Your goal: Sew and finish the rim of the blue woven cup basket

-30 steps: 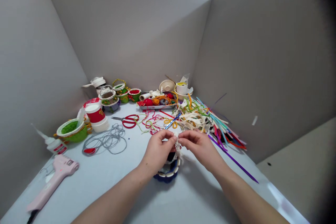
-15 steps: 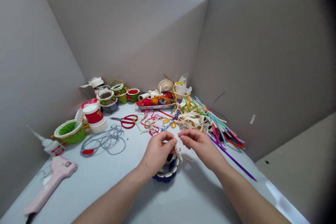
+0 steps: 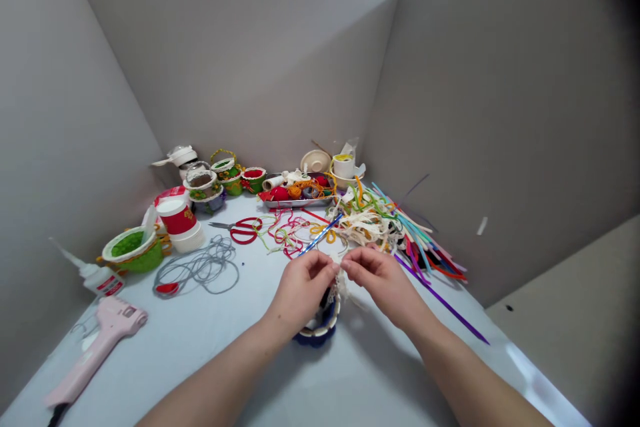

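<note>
My left hand (image 3: 301, 287) and my right hand (image 3: 381, 280) meet at the fingertips above a small dark blue cup (image 3: 318, 328) with a white lace rim. Both pinch a short strip of white lace trim (image 3: 341, 285) that hangs down to the cup's rim. The cup stands on the light grey table (image 3: 210, 347), partly hidden under my left hand. Just beyond my hands lies a heap of cream lace and coloured strips (image 3: 380, 227).
A pink glue gun (image 3: 95, 347) and a glue bottle (image 3: 95, 275) lie at the left. Further back are a green bowl (image 3: 131, 250), a red paper cup (image 3: 176, 217), grey cord (image 3: 200, 270), red scissors (image 3: 240, 229), decorated cups (image 3: 220, 177) and a metal tray (image 3: 297, 195). Grey partition walls enclose the table.
My right hand drew slightly away from the left half a second ago and has come back, so the fingertips meet again on the lace. The cup has stayed in place.
</note>
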The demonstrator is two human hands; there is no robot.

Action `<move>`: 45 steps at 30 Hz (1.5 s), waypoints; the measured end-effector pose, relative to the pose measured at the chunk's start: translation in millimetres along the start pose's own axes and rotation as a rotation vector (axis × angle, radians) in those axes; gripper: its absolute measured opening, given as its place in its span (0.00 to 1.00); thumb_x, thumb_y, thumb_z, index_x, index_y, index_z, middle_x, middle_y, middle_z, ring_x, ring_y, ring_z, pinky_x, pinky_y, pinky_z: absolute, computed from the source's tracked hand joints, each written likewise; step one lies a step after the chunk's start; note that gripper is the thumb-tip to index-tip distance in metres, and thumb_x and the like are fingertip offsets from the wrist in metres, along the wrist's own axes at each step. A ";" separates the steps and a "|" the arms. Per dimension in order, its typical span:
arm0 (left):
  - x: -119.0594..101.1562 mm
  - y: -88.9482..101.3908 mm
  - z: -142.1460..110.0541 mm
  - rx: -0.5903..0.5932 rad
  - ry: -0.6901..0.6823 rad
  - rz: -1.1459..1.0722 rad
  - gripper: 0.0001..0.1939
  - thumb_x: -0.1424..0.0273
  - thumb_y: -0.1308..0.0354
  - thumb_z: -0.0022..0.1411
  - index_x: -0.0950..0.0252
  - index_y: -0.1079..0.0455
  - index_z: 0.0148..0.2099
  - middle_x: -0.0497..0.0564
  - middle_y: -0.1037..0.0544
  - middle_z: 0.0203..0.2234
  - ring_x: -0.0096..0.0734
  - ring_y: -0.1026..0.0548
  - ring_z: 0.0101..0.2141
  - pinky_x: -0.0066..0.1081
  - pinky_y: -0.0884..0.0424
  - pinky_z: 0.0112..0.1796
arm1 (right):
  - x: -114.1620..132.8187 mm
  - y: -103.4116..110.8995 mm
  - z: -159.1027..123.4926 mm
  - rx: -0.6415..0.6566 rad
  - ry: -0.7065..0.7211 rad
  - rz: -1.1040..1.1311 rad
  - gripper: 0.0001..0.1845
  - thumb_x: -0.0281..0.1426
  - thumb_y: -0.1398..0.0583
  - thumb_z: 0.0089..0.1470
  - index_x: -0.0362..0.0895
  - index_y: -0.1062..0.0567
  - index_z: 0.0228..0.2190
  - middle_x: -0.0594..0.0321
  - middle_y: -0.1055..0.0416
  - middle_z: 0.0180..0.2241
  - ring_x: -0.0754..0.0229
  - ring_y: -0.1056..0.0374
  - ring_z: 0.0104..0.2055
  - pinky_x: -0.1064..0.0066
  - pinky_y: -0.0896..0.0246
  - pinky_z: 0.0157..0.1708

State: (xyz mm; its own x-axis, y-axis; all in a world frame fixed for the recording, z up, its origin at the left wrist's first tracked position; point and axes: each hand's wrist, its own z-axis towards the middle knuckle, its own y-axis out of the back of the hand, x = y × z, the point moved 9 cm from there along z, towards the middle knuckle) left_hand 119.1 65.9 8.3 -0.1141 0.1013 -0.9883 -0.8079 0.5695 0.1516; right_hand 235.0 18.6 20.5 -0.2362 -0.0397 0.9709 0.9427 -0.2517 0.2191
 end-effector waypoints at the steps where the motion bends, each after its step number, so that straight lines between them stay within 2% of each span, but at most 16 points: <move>1: 0.7 1.1 0.9 -0.008 0.003 -0.022 0.11 0.62 0.44 0.56 0.66 0.33 0.30 0.47 0.29 0.23 0.27 0.31 0.26 0.26 0.33 0.30 | 0.0 0.7 0.0 -0.007 0.010 -0.008 0.12 0.39 0.41 0.51 0.41 0.29 0.26 0.68 0.39 0.22 0.67 0.45 0.25 0.74 0.50 0.25; 5: 1.0 2.8 2.5 -0.026 0.015 -0.110 0.10 0.63 0.43 0.55 0.66 0.35 0.30 0.46 0.31 0.23 0.25 0.31 0.27 0.26 0.31 0.33 | -7.3 13.8 2.3 -0.103 0.018 0.039 0.13 0.40 0.42 0.53 0.42 0.31 0.27 0.68 0.40 0.21 0.67 0.45 0.24 0.74 0.49 0.25; 8: 3.5 1.3 2.0 -0.031 0.076 -0.215 0.11 0.63 0.42 0.54 0.66 0.36 0.30 0.45 0.31 0.24 0.24 0.31 0.27 0.27 0.29 0.33 | -11.9 22.2 4.2 -0.143 0.019 0.090 0.14 0.42 0.42 0.53 0.43 0.32 0.28 0.69 0.41 0.21 0.67 0.46 0.23 0.74 0.49 0.25; 14: 10.0 -0.1 -0.5 -0.048 0.198 -0.375 0.13 0.62 0.39 0.53 0.66 0.37 0.32 0.44 0.32 0.22 0.21 0.31 0.24 0.25 0.28 0.30 | -8.6 5.3 3.2 0.024 -0.044 0.033 0.13 0.39 0.41 0.52 0.42 0.29 0.28 0.69 0.41 0.20 0.67 0.46 0.23 0.74 0.49 0.25; 17: 8.4 -1.6 -0.9 -0.028 0.192 -0.357 0.13 0.62 0.39 0.52 0.66 0.37 0.32 0.43 0.32 0.22 0.21 0.31 0.24 0.24 0.28 0.30 | -6.5 1.2 1.9 0.025 -0.075 0.054 0.13 0.39 0.41 0.50 0.42 0.27 0.32 0.69 0.40 0.21 0.67 0.45 0.23 0.74 0.50 0.24; 21: 5.2 -4.9 -1.7 0.007 0.167 -0.312 0.14 0.62 0.39 0.52 0.67 0.36 0.30 0.43 0.32 0.22 0.21 0.31 0.24 0.24 0.28 0.30 | -6.8 -1.3 2.5 0.045 -0.080 0.025 0.15 0.42 0.41 0.50 0.42 0.30 0.27 0.70 0.42 0.19 0.67 0.47 0.23 0.74 0.52 0.24; 27: 7.0 -2.1 -1.1 -0.022 0.187 -0.364 0.13 0.63 0.40 0.53 0.65 0.39 0.31 0.43 0.32 0.22 0.21 0.29 0.24 0.25 0.28 0.30 | -8.0 16.3 6.2 -0.090 -0.031 0.073 0.17 0.45 0.41 0.50 0.43 0.32 0.26 0.69 0.42 0.19 0.66 0.46 0.22 0.73 0.51 0.24; 33: 7.3 -10.2 -0.7 0.043 0.163 -0.275 0.14 0.61 0.40 0.52 0.66 0.37 0.30 0.43 0.32 0.22 0.21 0.31 0.23 0.25 0.29 0.30 | -10.1 -1.5 3.1 0.050 -0.094 0.045 0.16 0.43 0.41 0.49 0.42 0.30 0.28 0.70 0.42 0.19 0.67 0.48 0.22 0.74 0.53 0.23; 39: 9.2 -12.6 -2.8 0.067 0.210 -0.317 0.14 0.61 0.39 0.52 0.66 0.38 0.30 0.45 0.30 0.22 0.22 0.29 0.25 0.25 0.29 0.30 | -13.9 13.6 7.1 -0.052 -0.051 0.053 0.16 0.44 0.42 0.51 0.43 0.33 0.26 0.69 0.43 0.20 0.67 0.48 0.22 0.73 0.52 0.22; 41: 10.4 -11.2 -2.4 0.057 0.224 -0.358 0.14 0.61 0.39 0.51 0.66 0.38 0.30 0.45 0.29 0.22 0.22 0.29 0.24 0.24 0.30 0.29 | -16.2 15.7 8.1 -0.047 -0.049 0.053 0.16 0.43 0.42 0.52 0.42 0.33 0.26 0.69 0.42 0.20 0.67 0.48 0.22 0.74 0.51 0.23; 45: 12.1 -5.7 -0.4 0.008 0.237 -0.455 0.17 0.60 0.36 0.49 0.65 0.38 0.31 0.42 0.32 0.20 0.19 0.30 0.21 0.23 0.29 0.28 | -19.4 5.0 5.3 0.093 -0.095 0.039 0.14 0.41 0.41 0.51 0.42 0.30 0.27 0.69 0.42 0.20 0.68 0.47 0.22 0.75 0.52 0.23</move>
State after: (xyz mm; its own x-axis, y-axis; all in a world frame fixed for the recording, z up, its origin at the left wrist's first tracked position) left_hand 122.1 63.6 -4.5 0.1194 -0.3459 -0.9306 -0.8018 0.5192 -0.2959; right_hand 245.5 23.2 3.3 -0.1801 0.0454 0.9826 0.9694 -0.1610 0.1851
